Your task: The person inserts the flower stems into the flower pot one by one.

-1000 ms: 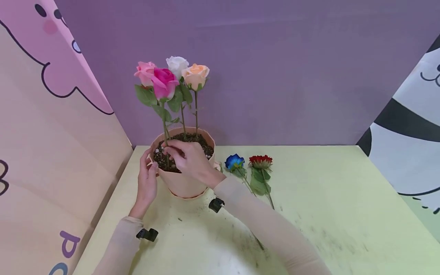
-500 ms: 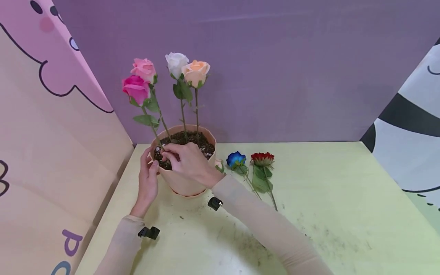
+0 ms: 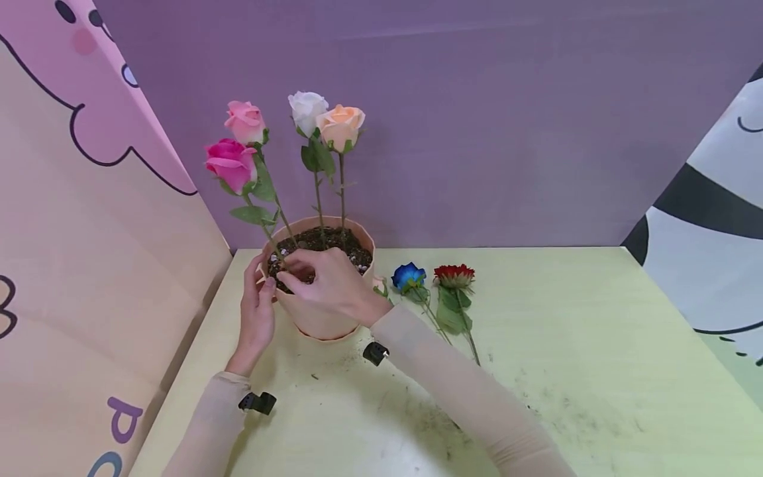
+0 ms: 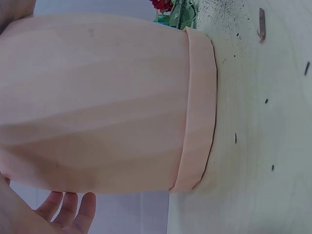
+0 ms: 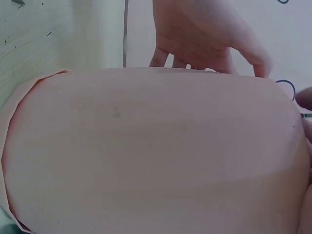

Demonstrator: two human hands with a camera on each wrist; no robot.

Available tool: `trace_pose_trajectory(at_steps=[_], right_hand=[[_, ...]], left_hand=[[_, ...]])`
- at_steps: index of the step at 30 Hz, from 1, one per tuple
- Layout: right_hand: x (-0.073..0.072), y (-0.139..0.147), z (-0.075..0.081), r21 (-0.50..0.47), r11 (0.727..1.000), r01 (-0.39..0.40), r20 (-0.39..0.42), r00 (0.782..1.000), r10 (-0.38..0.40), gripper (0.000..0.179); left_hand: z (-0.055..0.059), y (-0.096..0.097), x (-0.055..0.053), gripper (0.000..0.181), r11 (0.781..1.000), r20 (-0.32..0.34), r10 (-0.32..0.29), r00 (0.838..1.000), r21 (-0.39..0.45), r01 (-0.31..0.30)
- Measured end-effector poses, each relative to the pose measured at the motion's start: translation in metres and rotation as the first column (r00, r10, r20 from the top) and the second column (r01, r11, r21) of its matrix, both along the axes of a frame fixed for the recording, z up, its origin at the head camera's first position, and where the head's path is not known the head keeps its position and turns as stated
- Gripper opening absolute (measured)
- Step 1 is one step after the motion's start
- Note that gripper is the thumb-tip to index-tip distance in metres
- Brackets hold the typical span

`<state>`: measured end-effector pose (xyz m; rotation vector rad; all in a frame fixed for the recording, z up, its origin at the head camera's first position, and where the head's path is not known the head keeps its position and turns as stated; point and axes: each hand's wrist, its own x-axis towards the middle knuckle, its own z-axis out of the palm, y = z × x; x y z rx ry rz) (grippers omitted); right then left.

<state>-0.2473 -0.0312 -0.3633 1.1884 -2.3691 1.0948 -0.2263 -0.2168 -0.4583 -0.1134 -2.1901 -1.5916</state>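
A peach flower pot (image 3: pixel 318 318) filled with dark soil (image 3: pixel 308 237) stands at the table's left. My right hand (image 3: pixel 334 278) reaches over its near rim and pinches the low stem of a magenta rose (image 3: pixel 231 164), which leans left. My left hand (image 3: pixel 257 321) rests on the pot's left side; in the left wrist view its fingers (image 4: pixel 68 212) touch the wall. Planted upright behind are a white rose (image 3: pixel 308 112) and a peach rose (image 3: pixel 341 127); a light pink rose (image 3: pixel 246 121) tilts left. The magenta stem's lower end is hidden by my right hand.
Right of the pot lie a blue rose (image 3: pixel 408 277) and a red flower (image 3: pixel 455 275) with their stems towards me. Soil crumbs dot the table (image 3: pixel 572 358). A purple wall (image 3: pixel 477 132) rises behind, and a printed panel (image 3: pixel 119 232) borders the left side.
The magenta rose has swung left and tilted over, its stem still between my right fingers. The light pink rose now shows apart from it. My left hand stays on the pot.
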Motion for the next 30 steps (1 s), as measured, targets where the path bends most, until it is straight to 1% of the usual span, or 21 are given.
trace_pose_trajectory(at_steps=[2,4,11,17,21,26,30], right_hand=[[0.001,0.001,0.002,-0.023,1.0,-0.002,0.046,0.999,0.003,0.027],[0.001,0.002,0.003,-0.041,0.999,0.0,0.074,0.997,0.003,0.029],[0.005,0.008,0.005,-0.062,0.998,0.004,0.102,0.995,0.002,0.031],[0.008,0.02,0.004,-0.136,0.99,0.023,0.153,0.988,-0.002,0.028],[0.009,0.031,0.001,-0.203,0.978,0.051,0.185,0.983,-0.013,0.027],[0.01,0.046,-0.004,-0.289,0.953,0.095,0.232,0.972,-0.026,0.022],[0.013,0.057,-0.004,-0.33,0.934,0.133,0.261,0.964,-0.045,0.017]], left_hand=[[0.001,0.0,0.0,0.054,1.0,-0.005,0.004,1.0,0.002,-0.004],[0.002,0.002,0.001,0.054,1.0,-0.006,0.004,1.0,0.005,-0.004],[0.003,0.002,0.003,0.054,1.0,0.007,0.0,1.0,0.018,0.0],[0.003,0.002,0.004,0.054,1.0,0.016,-0.004,1.0,0.022,0.004],[0.002,0.002,0.003,0.053,1.0,0.016,0.004,1.0,0.023,-0.004],[0.002,0.002,0.002,0.052,1.0,0.009,0.011,1.0,0.019,-0.012],[0.002,0.003,0.001,0.052,1.0,0.011,0.018,1.0,0.022,-0.018]])
